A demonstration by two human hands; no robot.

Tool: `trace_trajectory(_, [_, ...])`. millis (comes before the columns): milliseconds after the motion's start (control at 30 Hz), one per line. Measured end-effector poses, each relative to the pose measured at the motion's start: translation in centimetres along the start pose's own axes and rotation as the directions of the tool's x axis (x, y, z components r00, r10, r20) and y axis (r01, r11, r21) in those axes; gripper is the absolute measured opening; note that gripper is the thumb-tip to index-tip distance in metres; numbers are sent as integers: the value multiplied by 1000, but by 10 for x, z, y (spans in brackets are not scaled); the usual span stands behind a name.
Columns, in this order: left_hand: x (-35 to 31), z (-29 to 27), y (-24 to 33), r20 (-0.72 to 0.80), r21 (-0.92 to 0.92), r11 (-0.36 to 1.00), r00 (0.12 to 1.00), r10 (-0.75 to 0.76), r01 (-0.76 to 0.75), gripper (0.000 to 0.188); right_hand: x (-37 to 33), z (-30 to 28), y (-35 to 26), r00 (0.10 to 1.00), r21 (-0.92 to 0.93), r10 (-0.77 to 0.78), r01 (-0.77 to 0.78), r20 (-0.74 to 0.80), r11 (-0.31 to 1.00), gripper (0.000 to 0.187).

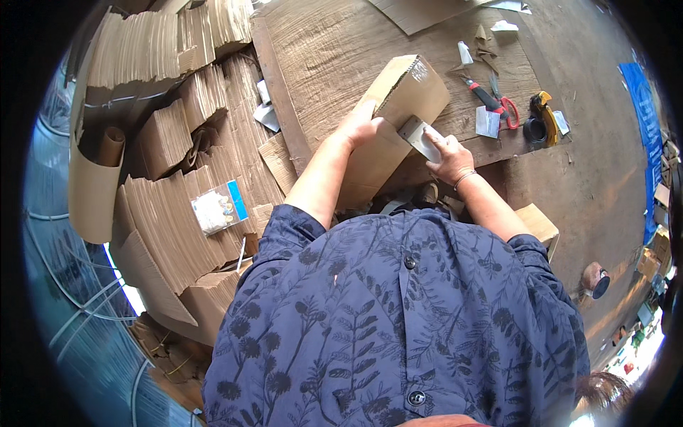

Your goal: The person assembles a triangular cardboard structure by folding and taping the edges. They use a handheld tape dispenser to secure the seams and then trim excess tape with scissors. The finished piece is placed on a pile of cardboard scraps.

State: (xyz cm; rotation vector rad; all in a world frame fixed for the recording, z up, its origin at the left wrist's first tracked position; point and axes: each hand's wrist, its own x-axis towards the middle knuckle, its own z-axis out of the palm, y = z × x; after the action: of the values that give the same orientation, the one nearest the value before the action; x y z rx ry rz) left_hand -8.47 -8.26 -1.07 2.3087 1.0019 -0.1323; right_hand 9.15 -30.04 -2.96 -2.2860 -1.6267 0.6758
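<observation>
A tall brown cardboard box (425,92) stands tilted at the near edge of the wooden table, partly hanging over it. My left hand (359,128) grips the box by its left side, thumb lying on the near face and the other fingers mostly hidden. In my right hand (452,164) is a flat, grey, block-shaped tool (420,138), its end with small dark spots resting against the right part of the box. What kind of tool it is cannot be made out. My right index finger stretches along its top.
Stacks of folded cardboard (167,228) fill the left side, with a clear bag of small parts (216,208) on top. Red-handled scissors (512,114), a black-and-red-handled tool (484,97) and a yellow tape dispenser (544,110) lie at the table's right. Paper scraps are scattered nearby.
</observation>
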Motion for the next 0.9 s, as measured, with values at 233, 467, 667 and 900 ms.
trace_trajectory(233, [17,3,21,-53,89,979,982,-181,185,53,-4,7,6,993,29,75,-78,90,997,77])
trace_trajectory(467, [20,9,7,-44,150,969,981,-190,195,56,-1,-2,-6,978,24,124,-130,169,991,74])
trace_trajectory(667, [19,2,22,-54,181,958,975,-215,221,60,74,-71,-74,840,-273,200,-65,505,960,33])
trace_trajectory(900, [15,-6,31,-16,136,964,973,-229,229,63,123,-45,-9,630,-367,361,-127,688,921,53])
